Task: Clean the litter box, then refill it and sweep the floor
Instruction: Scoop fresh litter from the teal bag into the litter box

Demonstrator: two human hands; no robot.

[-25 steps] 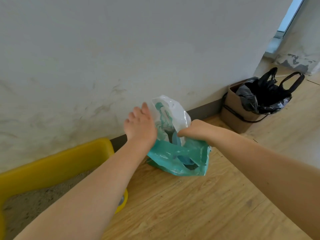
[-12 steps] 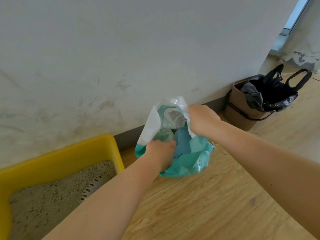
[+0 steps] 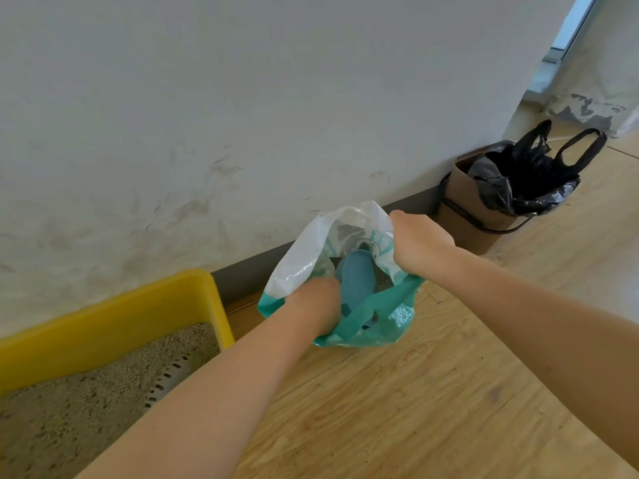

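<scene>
The right hand [image 3: 420, 245] is clamped on the upper rim of the teal-and-white plastic bag [image 3: 301, 267], fingers curled over the film and pulling the mouth up and open. The left hand [image 3: 313, 305] reaches down into the mouth toward the blue scoop [image 3: 356, 278] lying inside; its fingers are hidden by the bag's edge, so I cannot tell whether they have closed on anything. Both forearms stretch forward and down, the left lower and nearer the yellow litter box [image 3: 114, 316].

The bag stands on the wooden floor [image 3: 415, 392] against the wall, just beside the litter box, with a lined bin [image 3: 484, 209] further right. The film looks thin, soft and slippery, likely to collapse unless the rim is pinched firmly. The scoop seems rigid and light; its handle is probably the best hold, though that is hidden
</scene>
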